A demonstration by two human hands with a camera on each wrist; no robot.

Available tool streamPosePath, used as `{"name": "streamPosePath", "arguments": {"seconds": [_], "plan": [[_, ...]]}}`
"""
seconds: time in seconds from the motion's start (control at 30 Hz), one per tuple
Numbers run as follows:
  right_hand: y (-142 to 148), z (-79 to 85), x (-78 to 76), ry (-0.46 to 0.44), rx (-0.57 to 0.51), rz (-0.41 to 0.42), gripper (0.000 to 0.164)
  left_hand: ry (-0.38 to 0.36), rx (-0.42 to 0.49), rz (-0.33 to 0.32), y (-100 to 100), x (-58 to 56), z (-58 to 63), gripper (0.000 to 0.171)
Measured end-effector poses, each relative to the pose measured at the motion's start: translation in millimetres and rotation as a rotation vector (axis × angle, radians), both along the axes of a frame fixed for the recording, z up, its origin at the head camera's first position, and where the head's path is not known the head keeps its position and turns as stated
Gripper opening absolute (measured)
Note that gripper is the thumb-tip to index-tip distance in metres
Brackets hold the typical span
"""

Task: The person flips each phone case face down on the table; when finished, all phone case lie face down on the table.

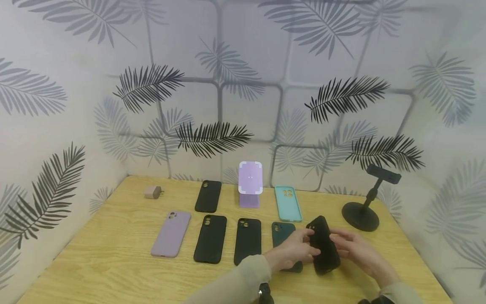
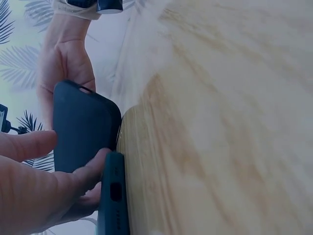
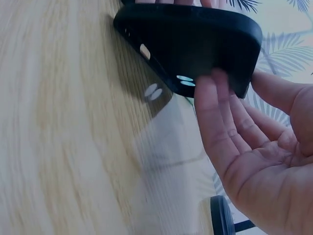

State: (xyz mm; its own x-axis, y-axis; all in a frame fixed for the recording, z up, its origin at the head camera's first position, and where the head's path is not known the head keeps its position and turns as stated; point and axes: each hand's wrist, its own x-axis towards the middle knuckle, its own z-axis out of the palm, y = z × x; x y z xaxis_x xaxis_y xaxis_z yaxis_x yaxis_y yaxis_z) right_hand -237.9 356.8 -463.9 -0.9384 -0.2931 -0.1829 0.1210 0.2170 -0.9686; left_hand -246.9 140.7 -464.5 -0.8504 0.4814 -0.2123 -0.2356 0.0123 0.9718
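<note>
In the head view a black phone case [image 1: 324,249] is held tilted between both hands at the right of the table. My right hand [image 1: 357,253] grips its right side; in the right wrist view the fingers [image 3: 220,112] reach inside the case and the thumb lies at its edge. My left hand [image 1: 294,252] has its thumb and index finger spread at the left side of the case, touching or very near it; contact is hard to tell. Under the left hand lies a dark green phone case [image 1: 282,231], partly covered.
More phone cases lie about: a lilac one [image 1: 171,234], several black ones, such as this case [image 1: 210,239], and a turquoise one [image 1: 289,207]. A lilac stand [image 1: 249,181] is at the back. A black stand [image 1: 360,215] stands right; a plug charger [image 1: 153,192] sits left.
</note>
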Motion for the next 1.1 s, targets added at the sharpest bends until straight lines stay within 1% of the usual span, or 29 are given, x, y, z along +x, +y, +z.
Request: {"name": "streamPosePath", "arguments": {"seconds": [0.17,0.37,0.5,0.6,0.7,0.8,1.03,1.1], "plan": [[7,-2.6,1.9,0.026,0.008,-0.011,0.061,-0.001,-0.006,-0.003,-2,-0.7,-0.6,0.06],[13,-4.5,4.0,0.023,0.029,-0.014,0.059,0.014,-0.026,-0.026,-5,-1.6,-0.6,0.058],[14,-6.2,6.6,0.04,0.102,-0.029,0.059,0.017,-0.039,-0.042,-7,-1.9,0.0,0.056],[13,-6.6,8.7,0.045,0.181,-0.066,0.059,0.026,-0.046,-0.049,-8,-1.5,1.7,0.056],[11,-6.8,9.6,0.04,0.22,-0.092,0.058,0.046,-0.06,-0.052,-10,-1.5,3.2,0.056],[10,-6.3,9.5,0.031,0.223,-0.099,0.057,0.065,-0.072,-0.055,-12,-2.1,3.1,0.057],[10,-7.5,8.3,0.021,0.211,-0.081,0.055,0.078,-0.085,-0.073,-14,-2.8,2.0,0.058],[11,-7.8,7.4,0.016,0.211,-0.079,0.054,0.103,-0.114,-0.077,-15,-3.2,2.6,0.057]]}}
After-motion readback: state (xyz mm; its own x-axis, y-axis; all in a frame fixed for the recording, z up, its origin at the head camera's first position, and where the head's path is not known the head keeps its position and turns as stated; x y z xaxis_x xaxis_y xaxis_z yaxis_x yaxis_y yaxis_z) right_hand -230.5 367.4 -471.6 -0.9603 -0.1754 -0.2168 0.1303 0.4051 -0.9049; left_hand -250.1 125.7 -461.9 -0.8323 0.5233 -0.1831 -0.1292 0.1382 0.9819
